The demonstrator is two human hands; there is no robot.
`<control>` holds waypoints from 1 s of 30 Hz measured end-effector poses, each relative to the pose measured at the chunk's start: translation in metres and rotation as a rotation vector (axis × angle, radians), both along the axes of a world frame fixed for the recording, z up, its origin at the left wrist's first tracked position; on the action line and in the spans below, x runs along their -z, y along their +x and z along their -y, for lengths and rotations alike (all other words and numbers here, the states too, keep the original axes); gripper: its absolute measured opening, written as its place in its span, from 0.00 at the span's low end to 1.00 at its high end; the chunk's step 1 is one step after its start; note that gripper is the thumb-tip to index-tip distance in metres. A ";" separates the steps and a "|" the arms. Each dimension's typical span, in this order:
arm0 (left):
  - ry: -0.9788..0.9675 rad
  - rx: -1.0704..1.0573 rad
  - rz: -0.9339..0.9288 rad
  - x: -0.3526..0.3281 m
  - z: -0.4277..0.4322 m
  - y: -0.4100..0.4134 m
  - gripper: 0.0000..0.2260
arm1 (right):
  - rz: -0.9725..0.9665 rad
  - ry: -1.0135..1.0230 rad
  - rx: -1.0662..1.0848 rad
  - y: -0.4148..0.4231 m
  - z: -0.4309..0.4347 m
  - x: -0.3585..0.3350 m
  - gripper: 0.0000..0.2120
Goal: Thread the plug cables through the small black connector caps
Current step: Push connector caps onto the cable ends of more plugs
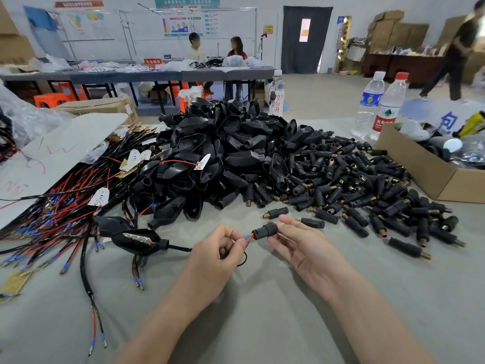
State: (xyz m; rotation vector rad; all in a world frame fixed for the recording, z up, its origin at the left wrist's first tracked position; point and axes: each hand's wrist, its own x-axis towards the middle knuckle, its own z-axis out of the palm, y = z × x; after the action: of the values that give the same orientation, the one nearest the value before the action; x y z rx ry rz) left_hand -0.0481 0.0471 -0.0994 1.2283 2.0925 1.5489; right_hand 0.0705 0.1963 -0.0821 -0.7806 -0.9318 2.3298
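While the grey table (262, 298) fills the whole foreground, a big heap of black housings (223, 153) sits mid-table. Loose connector caps (367, 185) spill out to its right, and a tangle of red and black cables (65, 206) lies to its left. A cardboard box (425, 174) stands at the right edge. Up front now, the left hand (215, 256) has its fingers curled, pinching the plug cable (181, 249) by its red, blue-tipped wire ends. The right hand (301, 248) grips one small black cap (265, 230) between thumb and fingertips. It's held between the two hands, the red wire meeting its open end.
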 end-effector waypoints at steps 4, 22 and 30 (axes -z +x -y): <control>0.004 -0.008 -0.040 0.000 0.002 0.000 0.05 | -0.011 0.069 0.029 0.000 0.003 -0.003 0.11; 0.009 -0.102 -0.225 -0.001 0.006 0.002 0.04 | -0.023 0.129 0.044 -0.003 0.011 -0.003 0.09; 0.031 -0.079 -0.152 -0.007 0.006 0.006 0.04 | -0.037 0.127 0.043 -0.003 0.011 -0.002 0.09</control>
State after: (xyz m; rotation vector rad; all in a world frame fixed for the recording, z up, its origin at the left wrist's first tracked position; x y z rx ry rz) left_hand -0.0421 0.0413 -0.0927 1.3271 2.2447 1.5716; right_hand 0.0671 0.1852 -0.0801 -0.6971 -1.0253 2.2168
